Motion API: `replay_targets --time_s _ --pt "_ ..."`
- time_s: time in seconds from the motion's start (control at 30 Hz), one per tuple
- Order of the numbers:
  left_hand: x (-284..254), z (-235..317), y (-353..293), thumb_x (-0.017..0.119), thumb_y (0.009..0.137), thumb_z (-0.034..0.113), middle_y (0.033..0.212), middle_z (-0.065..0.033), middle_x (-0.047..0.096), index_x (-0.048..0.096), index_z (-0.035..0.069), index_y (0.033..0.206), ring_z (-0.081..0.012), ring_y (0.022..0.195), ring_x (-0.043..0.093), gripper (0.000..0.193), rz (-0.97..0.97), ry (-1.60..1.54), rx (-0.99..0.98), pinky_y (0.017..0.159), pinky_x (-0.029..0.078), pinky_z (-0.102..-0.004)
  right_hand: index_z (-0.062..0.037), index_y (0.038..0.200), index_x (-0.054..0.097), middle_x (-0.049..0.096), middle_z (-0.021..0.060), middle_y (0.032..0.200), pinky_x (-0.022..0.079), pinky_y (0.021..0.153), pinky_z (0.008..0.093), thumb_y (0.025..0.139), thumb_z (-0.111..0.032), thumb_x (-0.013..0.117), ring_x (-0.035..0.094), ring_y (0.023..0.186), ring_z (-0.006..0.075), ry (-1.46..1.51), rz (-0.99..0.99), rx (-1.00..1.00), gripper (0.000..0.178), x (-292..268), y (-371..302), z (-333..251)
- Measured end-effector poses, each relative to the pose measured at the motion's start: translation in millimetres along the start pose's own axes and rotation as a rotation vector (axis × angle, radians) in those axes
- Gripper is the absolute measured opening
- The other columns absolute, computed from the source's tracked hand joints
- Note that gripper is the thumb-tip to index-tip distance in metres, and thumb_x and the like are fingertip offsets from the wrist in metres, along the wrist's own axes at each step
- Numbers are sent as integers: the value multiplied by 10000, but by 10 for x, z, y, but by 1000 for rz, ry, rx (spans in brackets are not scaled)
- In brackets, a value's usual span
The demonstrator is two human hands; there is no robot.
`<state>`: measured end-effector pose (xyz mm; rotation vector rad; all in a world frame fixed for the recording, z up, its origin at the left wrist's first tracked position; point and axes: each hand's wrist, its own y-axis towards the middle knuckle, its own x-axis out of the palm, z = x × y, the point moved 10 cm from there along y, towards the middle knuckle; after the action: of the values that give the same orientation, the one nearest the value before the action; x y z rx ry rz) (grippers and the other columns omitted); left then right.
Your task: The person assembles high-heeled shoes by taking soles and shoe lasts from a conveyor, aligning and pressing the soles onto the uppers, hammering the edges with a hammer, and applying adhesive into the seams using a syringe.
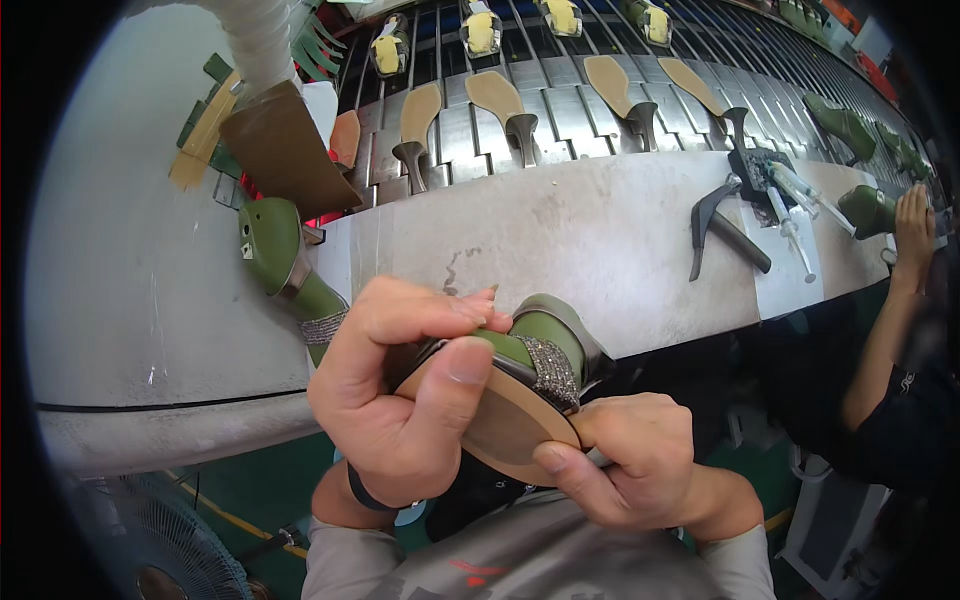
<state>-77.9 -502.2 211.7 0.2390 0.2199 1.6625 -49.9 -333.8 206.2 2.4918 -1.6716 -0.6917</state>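
Between my hands is a sandal (515, 430) on a green shoe last (548, 322), tilted so that its tan sole faces me. A glittery strap (550, 372) crosses the last. My left hand (400, 395) grips one end of the sandal, with its thumb at the sole's edge and its fingers curled over the upper side. My right hand (640, 455) pinches the sole's other side, thumb on the tan face, fingers partly hidden behind. To the left, a second green last (275, 250) with a glittery strap lies on the table, partly covered by my left hand.
A hammer (735, 225) and several syringes (795, 200) lie on the white table (540, 220). Beyond it, a slatted metal conveyor (560, 110) carries tan soles with heels. At right, another person's hand (913, 235) touches a green last (868, 210). A fan (170, 545) stands lower left.
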Motion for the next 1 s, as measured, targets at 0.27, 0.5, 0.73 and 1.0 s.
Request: replay_targets --time_s 0.27,0.5,0.73,1.0 --pt "66 135 46 771 906 212 988 -116 620 591 16 1028 -208 892 686 292 -120 254 137 998 579 -522 -33 777 654 527 74 575 438 425 372 881 -98 806 542 443 248 -17 58 -9 196 54 23 -73" --pt "265 -211 531 575 1030 127 1075 -179 724 674 -69 1107 -212 1029 704 233 -195 -122 -287 964 569 -369 10 810 647 631 42 613 416 458 301 966 -160 762 567 512 88 200 50 358 258 -131 155 293" --pt "664 -549 995 559 1030 110 1228 -186 717 620 -88 1317 -256 1180 693 354 -240 -559 -268 1016 571 -359 49 973 701 716 52 800 502 543 220 1080 -234 620 642 643 62 483 54 502 313 -333 381 667" --pt "704 -803 1172 554 1004 71 1148 -182 727 648 -97 1261 -249 1044 729 321 -240 -599 -265 959 601 -370 58 1060 685 729 130 816 620 586 277 1104 -322 575 728 655 164 609 60 655 398 -187 252 794"
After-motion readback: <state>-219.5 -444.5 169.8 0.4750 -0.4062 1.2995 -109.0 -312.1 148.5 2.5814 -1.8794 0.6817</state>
